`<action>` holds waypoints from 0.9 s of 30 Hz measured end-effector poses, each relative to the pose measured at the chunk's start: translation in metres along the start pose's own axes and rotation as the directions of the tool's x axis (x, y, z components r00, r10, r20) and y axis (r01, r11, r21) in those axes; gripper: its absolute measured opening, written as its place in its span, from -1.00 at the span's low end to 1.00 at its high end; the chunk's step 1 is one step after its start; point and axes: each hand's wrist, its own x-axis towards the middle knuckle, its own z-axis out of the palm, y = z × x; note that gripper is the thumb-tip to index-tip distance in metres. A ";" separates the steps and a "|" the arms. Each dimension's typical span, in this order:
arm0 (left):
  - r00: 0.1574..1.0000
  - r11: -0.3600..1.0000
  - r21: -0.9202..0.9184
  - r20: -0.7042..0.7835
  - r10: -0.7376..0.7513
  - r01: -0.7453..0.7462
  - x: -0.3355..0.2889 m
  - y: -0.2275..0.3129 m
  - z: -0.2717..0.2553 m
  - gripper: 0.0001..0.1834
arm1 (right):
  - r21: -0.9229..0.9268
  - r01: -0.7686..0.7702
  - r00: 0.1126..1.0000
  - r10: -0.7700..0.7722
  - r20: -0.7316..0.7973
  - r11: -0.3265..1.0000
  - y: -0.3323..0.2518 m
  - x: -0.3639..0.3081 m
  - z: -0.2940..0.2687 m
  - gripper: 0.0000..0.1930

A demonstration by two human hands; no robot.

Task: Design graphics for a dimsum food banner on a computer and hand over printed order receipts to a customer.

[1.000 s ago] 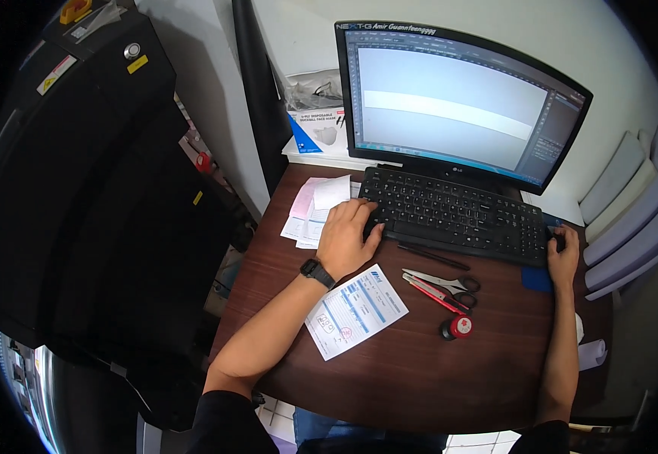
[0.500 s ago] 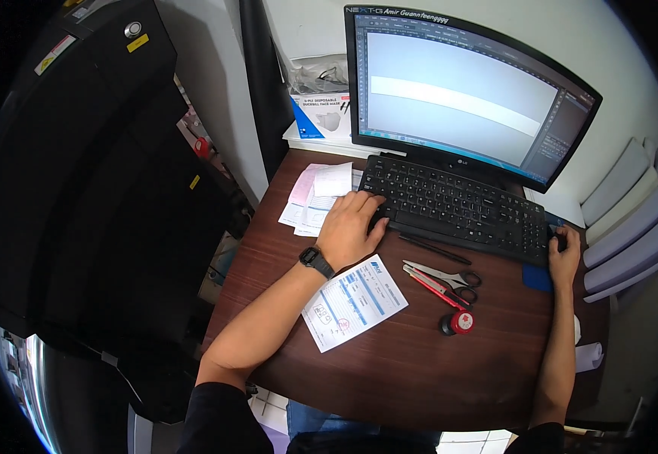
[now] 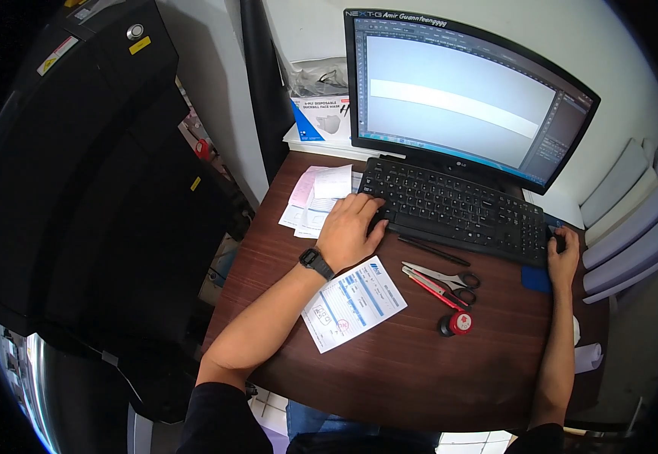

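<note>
My left hand (image 3: 349, 229) rests on the left end of a black keyboard (image 3: 457, 204), fingers stretched over the keys and thumb spread apart. A dark watch (image 3: 316, 262) is on that wrist. At the right end of the keyboard, my right hand (image 3: 563, 257) is curled round a dark computer mouse (image 3: 560, 244), mostly hidden under the fingers. A blue mouse pad (image 3: 536, 278) shows beside it. Behind the keyboard stands a monitor (image 3: 457, 106), its screen showing an editing window with a long white strip on a pale grey area.
On the brown desk (image 3: 397, 378) lie a printed form (image 3: 355, 303), scissors (image 3: 450, 278), a red cutter knife (image 3: 432, 287), a black pen (image 3: 435, 251) and a red-and-black stamp (image 3: 457, 324). Loose papers (image 3: 314, 200) and a mask box (image 3: 320, 119) sit at the back left. Rolls (image 3: 631, 234) stand right.
</note>
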 end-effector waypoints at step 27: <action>1.000 1.000 -0.007 -0.003 -0.002 0.002 0.000 0.002 -0.001 -0.64 | 0.025 -0.020 1.000 0.021 -0.015 0.999 0.002 0.000 0.002 -0.77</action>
